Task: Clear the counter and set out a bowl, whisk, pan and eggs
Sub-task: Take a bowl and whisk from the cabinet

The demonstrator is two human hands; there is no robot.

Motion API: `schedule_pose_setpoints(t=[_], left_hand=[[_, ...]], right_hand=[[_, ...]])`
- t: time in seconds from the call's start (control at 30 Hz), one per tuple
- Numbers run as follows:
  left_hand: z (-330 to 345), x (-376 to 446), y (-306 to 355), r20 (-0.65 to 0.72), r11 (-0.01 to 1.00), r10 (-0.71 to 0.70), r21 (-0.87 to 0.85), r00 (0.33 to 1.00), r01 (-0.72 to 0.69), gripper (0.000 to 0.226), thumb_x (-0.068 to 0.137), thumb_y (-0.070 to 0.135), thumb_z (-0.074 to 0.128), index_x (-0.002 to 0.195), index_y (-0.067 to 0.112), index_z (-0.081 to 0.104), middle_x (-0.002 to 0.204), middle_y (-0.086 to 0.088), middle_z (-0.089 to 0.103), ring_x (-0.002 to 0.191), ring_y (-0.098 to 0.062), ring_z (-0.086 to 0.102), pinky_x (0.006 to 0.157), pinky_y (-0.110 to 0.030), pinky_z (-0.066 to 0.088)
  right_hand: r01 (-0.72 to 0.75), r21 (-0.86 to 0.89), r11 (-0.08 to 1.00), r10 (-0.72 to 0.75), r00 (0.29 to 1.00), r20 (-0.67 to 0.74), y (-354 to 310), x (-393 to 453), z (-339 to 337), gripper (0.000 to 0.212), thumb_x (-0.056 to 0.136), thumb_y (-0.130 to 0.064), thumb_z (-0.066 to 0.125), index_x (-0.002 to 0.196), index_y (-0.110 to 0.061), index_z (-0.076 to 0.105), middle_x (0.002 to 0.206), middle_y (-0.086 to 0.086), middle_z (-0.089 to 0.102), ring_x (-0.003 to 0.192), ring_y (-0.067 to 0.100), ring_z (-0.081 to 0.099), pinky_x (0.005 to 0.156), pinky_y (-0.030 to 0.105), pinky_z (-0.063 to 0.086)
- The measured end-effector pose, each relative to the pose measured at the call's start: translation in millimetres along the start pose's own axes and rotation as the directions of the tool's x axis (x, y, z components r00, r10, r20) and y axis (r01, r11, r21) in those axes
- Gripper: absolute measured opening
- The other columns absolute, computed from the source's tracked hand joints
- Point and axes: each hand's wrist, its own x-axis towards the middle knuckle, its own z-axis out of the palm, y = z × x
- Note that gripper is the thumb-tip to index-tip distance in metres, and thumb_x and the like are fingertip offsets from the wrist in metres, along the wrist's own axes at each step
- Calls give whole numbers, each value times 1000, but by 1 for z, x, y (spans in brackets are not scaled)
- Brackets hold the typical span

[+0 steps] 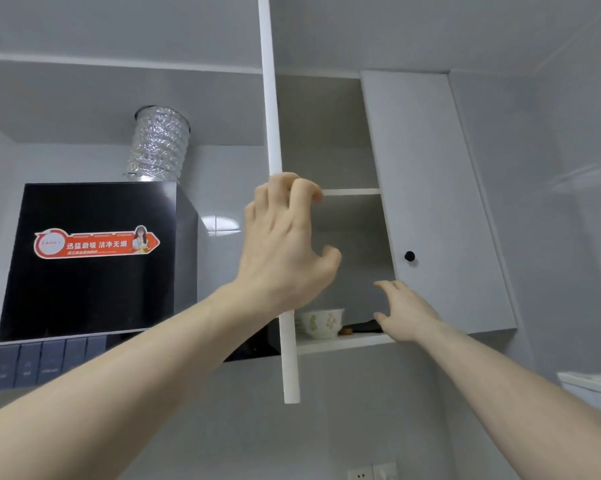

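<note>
Now the bowl [321,322] stands on the lowest cupboard shelf [340,342], left of our right hand [408,315], whose relaxed fingers hold nothing and are nearer; our left hand [285,244] curls round the door edge [281,237].

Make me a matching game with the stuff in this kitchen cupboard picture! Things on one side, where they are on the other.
Things:
1. bowl
2. left hand
3. black knob
4. silver duct

Places:
A. on the closed cupboard door
B. on top of the black hood
C. on the bottom shelf of the open cupboard
D. at the edge of the open door

Pairs: 1-C, 2-D, 3-A, 4-B
</note>
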Motion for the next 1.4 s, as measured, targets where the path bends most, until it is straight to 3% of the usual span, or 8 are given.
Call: schedule_pose_setpoints(t=[0.1, 0.27, 0.43, 0.57, 0.93, 1.13, 1.27, 1.4], left_hand=[[31, 19, 27, 130, 997, 74, 5, 989, -75, 46, 71, 30, 66, 111, 22, 45, 124, 2, 38, 113, -22, 36, 94, -33, 34], [113, 33, 36, 385, 977, -206, 139, 899, 164, 40, 81, 28, 64, 115, 17, 46, 130, -6, 38, 116, -30, 40, 94, -40, 41], [190, -19, 21, 470, 790, -573, 101, 671, 605, 44, 88, 22, 57, 129, 15, 44, 143, -11, 32, 128, -32, 39, 101, -43, 44], [238, -69, 1, 452, 665, -703, 143, 550, 733, 39, 90, 24, 60, 126, 18, 47, 144, -12, 36, 129, -34, 43, 105, -46, 44], [305, -105, -43, 367, 658, -739, 213, 565, 722, 48, 92, 29, 61, 137, 21, 47, 148, -8, 33, 132, -34, 42, 105, -40, 41], [335, -109, -65, 366, 676, -729, 248, 579, 694, 50, 91, 32, 62, 136, 19, 44, 150, -10, 29, 130, -36, 41, 103, -41, 43], [347, -104, -77, 362, 656, -747, 265, 557, 707, 53, 86, 45, 66, 126, 16, 48, 136, -8, 39, 119, -35, 54, 91, -41, 49], [356, -105, -78, 328, 649, -758, 287, 564, 705, 54, 81, 43, 70, 121, 13, 48, 127, -8, 44, 116, -34, 58, 83, -39, 51]], right_hand=[[3, 12, 1000, -3, 1000, -3, 8, 4, -8, 63, 98, -31, 57, 155, -26, 30, 156, -2, 34, 137, 24, 45, 106, 41, 45], [-39, -61, 997, 39, 999, -2, 22, 13, -20, 57, 98, -24, 52, 152, -28, 38, 147, 2, 42, 131, 25, 48, 102, 41, 48], [-35, -92, 995, 36, 999, 8, 32, 22, -14, 53, 99, -28, 57, 150, -25, 42, 146, 3, 43, 130, 27, 49, 102, 41, 48], [-13, -103, 995, 18, 999, 50, 41, 35, 3, 51, 100, -23, 58, 148, -24, 44, 145, 1, 43, 129, 26, 50, 100, 39, 48], [39, -44, 998, -32, 988, 154, 48, 84, 77, 52, 92, -16, 63, 143, -22, 50, 138, 3, 48, 123, 29, 56, 97, 37, 50], [24, 20, 1000, -27, 982, 187, 56, 109, 109, 55, 88, -38, 72, 138, -20, 56, 137, 3, 52, 126, 25, 55, 101, 34, 47], [2, 57, 998, -14, 979, 205, 58, 130, 123, 73, 76, -59, 78, 136, -22, 57, 138, 0, 56, 125, 21, 57, 103, 35, 48], [-91, 208, 974, 51, 981, 189, 61, 146, 149, 75, 66, -60, 81, 131, -27, 64, 133, -6, 65, 118, 18, 63, 99, 33, 51]])
